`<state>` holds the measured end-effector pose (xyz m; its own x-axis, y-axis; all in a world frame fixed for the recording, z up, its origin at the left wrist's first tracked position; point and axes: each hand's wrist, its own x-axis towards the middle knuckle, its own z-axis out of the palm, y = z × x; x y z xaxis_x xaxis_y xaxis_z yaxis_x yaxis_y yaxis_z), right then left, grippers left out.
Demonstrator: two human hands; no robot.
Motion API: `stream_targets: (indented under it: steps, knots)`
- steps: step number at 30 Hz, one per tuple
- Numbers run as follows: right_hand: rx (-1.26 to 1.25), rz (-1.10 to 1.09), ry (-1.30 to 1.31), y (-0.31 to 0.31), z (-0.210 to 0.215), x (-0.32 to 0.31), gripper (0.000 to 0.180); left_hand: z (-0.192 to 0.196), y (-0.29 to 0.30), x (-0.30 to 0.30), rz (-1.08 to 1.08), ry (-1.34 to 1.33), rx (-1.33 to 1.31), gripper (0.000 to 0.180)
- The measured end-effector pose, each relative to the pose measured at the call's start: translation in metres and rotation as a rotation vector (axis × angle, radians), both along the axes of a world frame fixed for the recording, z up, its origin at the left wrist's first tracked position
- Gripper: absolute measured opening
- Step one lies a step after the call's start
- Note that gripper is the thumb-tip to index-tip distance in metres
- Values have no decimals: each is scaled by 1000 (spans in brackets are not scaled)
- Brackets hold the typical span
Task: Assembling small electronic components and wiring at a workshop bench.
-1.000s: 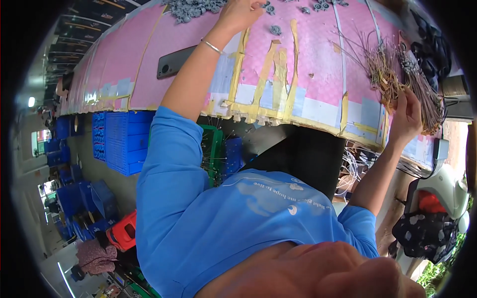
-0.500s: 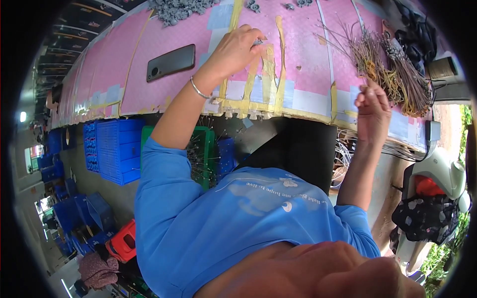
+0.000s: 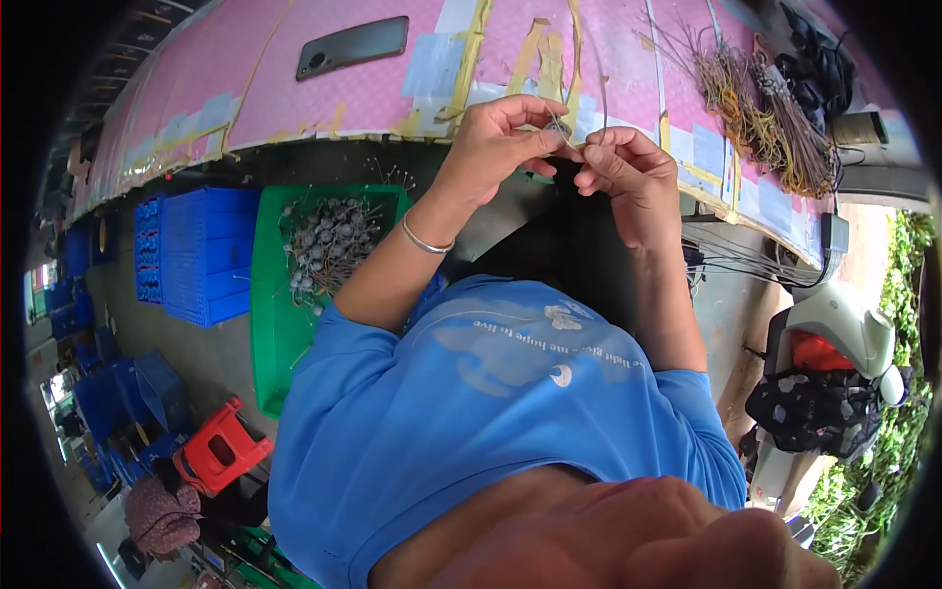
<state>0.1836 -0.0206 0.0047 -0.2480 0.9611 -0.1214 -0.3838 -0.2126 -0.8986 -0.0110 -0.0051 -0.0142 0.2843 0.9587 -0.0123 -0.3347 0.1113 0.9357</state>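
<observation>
Both hands meet at the near edge of the pink table (image 3: pixel 294 98), fingertips almost touching. The left hand (image 3: pixel 500 142) pinches a small grey round part (image 3: pixel 559 128) between thumb and forefinger, its other fingers curled above; the right hand (image 3: pixel 628 177) pinches the lower end of a thin wire (image 3: pixel 601 88), which rises from the fingers and arcs up over the tabletop. The part sits at the point where the two pinches meet, just in front of the table edge; how wire and part join is too small to tell. A silver bangle (image 3: pixel 424 240) circles the left wrist, and both forearms emerge from blue sleeves (image 3: pixel 471 393). On the table, strips of yellow tape (image 3: pixel 471 39) cross the surface, a dark phone (image 3: pixel 353 44) lies to the left, and a bundle of wired pieces (image 3: pixel 756 118) lies to the right. Beneath the left forearm, a green tray (image 3: pixel 270 334) holds a heap of grey round parts with wire stems (image 3: pixel 329 245). Blue crates (image 3: pixel 201 255) stand just beside the tray, and a red stool (image 3: pixel 221 456) stands near its lower end. A scooter (image 3: pixel 834 334) stands at the far right.
</observation>
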Motion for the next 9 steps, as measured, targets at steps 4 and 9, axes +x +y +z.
stream_targets:
  steps: [4, 9]
  knots:
    - [111, -48, -127, -12, -1, -4, 10, 8, -10, -1, 14, 0, 36, 37]
    - [105, -73, -154, -24, -1, -4, 9, 20, -17, -1, 36, 1, 21, 42]
